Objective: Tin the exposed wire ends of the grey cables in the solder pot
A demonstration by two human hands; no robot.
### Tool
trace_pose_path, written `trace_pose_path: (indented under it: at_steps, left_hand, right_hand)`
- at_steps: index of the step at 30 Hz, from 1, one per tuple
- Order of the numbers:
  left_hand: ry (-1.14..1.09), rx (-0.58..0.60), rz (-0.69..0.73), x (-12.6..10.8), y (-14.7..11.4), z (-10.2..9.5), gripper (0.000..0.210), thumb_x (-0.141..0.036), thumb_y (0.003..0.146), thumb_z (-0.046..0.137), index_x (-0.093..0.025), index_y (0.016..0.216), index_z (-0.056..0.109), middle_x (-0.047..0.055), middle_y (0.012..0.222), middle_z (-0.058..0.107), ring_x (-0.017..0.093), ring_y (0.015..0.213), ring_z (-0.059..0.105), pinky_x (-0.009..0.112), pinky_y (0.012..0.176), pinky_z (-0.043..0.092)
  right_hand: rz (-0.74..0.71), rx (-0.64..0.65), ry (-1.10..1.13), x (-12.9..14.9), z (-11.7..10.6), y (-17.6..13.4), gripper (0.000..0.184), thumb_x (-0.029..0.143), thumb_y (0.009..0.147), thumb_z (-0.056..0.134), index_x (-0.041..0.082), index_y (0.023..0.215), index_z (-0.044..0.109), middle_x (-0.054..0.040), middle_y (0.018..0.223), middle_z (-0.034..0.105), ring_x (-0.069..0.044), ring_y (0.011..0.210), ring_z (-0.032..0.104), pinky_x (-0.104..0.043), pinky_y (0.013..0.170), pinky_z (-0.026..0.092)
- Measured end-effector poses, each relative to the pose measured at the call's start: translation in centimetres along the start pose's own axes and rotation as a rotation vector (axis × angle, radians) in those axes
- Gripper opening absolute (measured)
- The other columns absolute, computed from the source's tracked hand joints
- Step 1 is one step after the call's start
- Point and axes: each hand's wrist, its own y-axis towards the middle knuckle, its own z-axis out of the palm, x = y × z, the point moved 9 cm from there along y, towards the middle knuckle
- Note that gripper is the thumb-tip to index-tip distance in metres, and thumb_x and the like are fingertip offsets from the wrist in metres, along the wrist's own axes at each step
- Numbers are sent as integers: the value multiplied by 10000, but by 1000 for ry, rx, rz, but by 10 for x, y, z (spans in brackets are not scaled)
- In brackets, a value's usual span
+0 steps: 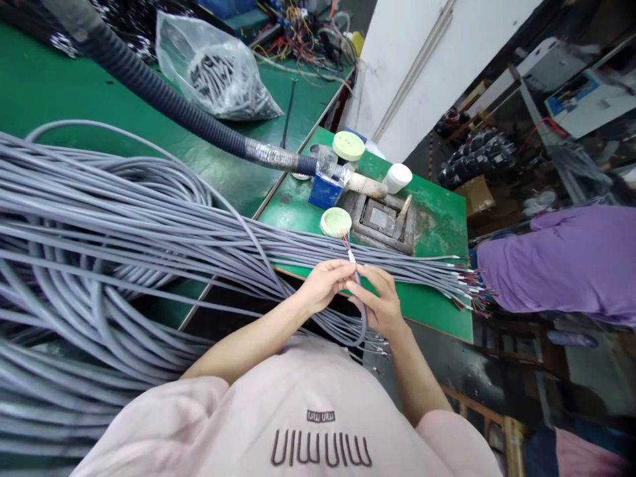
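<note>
Between my two hands stands the end of a grey cable (362, 311), its stripped tip pointing away from me. Thin coloured wires (344, 238) fan out of a white sleeve (352, 256) at that tip. My left hand (328, 283) pinches the cable just below the sleeve. The fingers of my right hand (380, 301) close on the same cable from the other side, and its length loops down below them. Right behind the wire tips sits a round tub (336, 222) with pale green contents. A thick bundle of grey cables (298, 245) runs across behind my hands.
A dark corrugated hose (173, 99) ends at a blue box (325, 191) beside a grimy metal pot (380, 218). Nearby are a green-lidded container (348, 146) and a white cup (397, 177). A plastic bag (218, 73) holds grey pieces. At right is a person in purple (561, 265).
</note>
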Motion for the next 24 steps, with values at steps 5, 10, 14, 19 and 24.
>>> trace_pose_path:
  at_steps: [5, 10, 14, 19, 24]
  left_hand:
    - [316, 53, 341, -44, -34, 20, 223, -298, 716, 740, -175, 900, 715, 30, 810, 708, 130, 751, 633, 263, 733, 502]
    - [806, 1067, 254, -6, -101, 94, 218, -269, 812, 638, -205, 1007, 712, 70, 1002, 726, 190, 923, 670, 269, 843, 518]
    - [1295, 811, 576, 15, -69, 71, 297, -360, 869, 548, -181, 1079, 658, 106, 1090, 692, 222, 1066, 621, 348, 970, 455]
    - [1606, 142, 931, 3, -24, 18, 238, -275, 888, 483, -186, 1042, 641, 86, 1104, 688, 247, 1176, 555, 549, 1106, 224]
    - [1665, 81, 1022, 0, -23, 8, 232, -246, 872, 482, -211, 1038, 641, 52, 1108, 692, 208, 1142, 578, 513, 1131, 181]
  right_hand:
    - [10, -194, -67, -16, -37, 24, 270, 237, 854, 587, 280, 1112, 655, -55, 1119, 694, -237, 1096, 604, -445, 918, 505]
    - [347, -499, -135, -72, -98, 54, 241, 325, 906, 501, 201, 977, 695, -60, 935, 728, -205, 883, 684, -381, 827, 544]
    - [404, -576, 26, -86, -103, 84, 274, 387, 885, 532, 156, 884, 679, -56, 803, 722, -162, 666, 691, -296, 650, 567]
    - [403, -357, 174, -91, -57, 117, 263, 432, 872, 530, 200, 858, 655, 7, 745, 697, -141, 626, 688, -266, 607, 570]
    - [416, -237, 258, -104, -16, 129, 272, 445, 865, 532, 200, 833, 644, 11, 731, 693, -128, 590, 682, -243, 574, 560]
